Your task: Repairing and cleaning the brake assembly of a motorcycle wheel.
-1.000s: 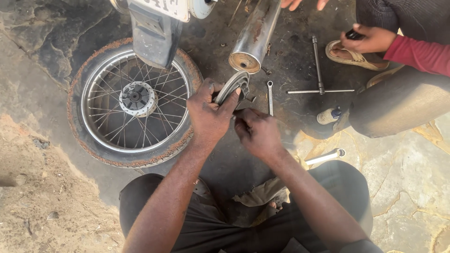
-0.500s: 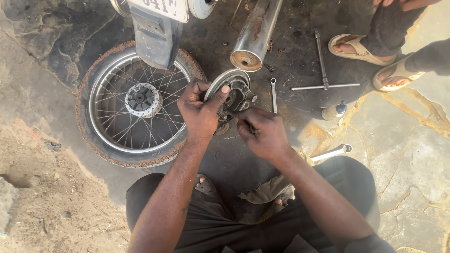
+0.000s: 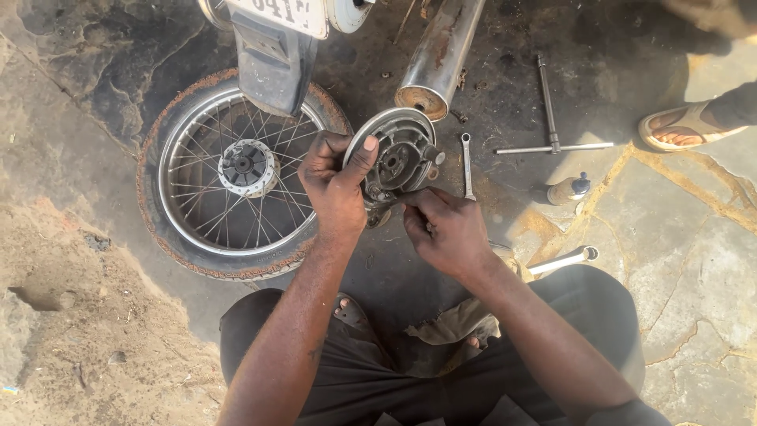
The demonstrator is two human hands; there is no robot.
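Note:
My left hand (image 3: 337, 183) grips the rim of a round grey brake plate (image 3: 397, 151), holding it upright with its inner side toward me. My right hand (image 3: 445, 229) is pinched at the plate's lower edge, fingers on a small part that I cannot make out. Both hands hover above dark oily ground, just below the rusty end of an exhaust pipe (image 3: 438, 57).
A spoked motorcycle wheel (image 3: 236, 173) lies flat at left under a mudguard (image 3: 272, 59). A spanner (image 3: 467, 164), a T-handled wrench (image 3: 550, 118), a small bottle (image 3: 569, 189) and a metal tube (image 3: 564, 260) lie at right. Another person's sandalled foot (image 3: 686, 126) stands at far right.
The brake plate has been turned from edge-on to facing me. The other person's hand at the upper right has withdrawn; only a foot remains.

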